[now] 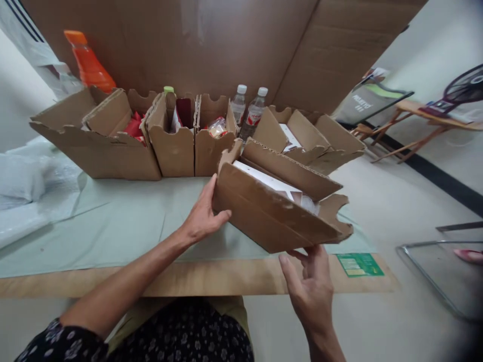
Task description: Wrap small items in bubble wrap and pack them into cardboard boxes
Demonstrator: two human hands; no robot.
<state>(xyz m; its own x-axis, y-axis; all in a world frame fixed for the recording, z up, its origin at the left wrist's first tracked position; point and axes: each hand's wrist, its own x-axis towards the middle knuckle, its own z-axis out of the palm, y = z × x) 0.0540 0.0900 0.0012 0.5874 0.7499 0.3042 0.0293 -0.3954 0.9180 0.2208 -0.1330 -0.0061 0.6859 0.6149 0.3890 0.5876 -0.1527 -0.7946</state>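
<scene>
A brown cardboard box (264, 211) with an open top is tilted above the table, supported by both of my hands. White items (264, 176) and something clear lie inside it. My left hand (206, 213) grips the box's left end, thumb on the near face and fingers partly hidden behind. Under the right part of the box, my right hand (311, 279) has its fingertips at the bottom edge, with the thumb apart. Close behind stands another cardboard box (317, 156) with a white item in it.
A row of cardboard boxes (171, 156) holds red packets and wrapped goods. Clear bottles (253, 115) and an orange bottle (90, 65) stand behind, before a large cardboard panel (181, 45). Bubble wrap (22, 186) lies left; a green label (360, 265) is on the table edge.
</scene>
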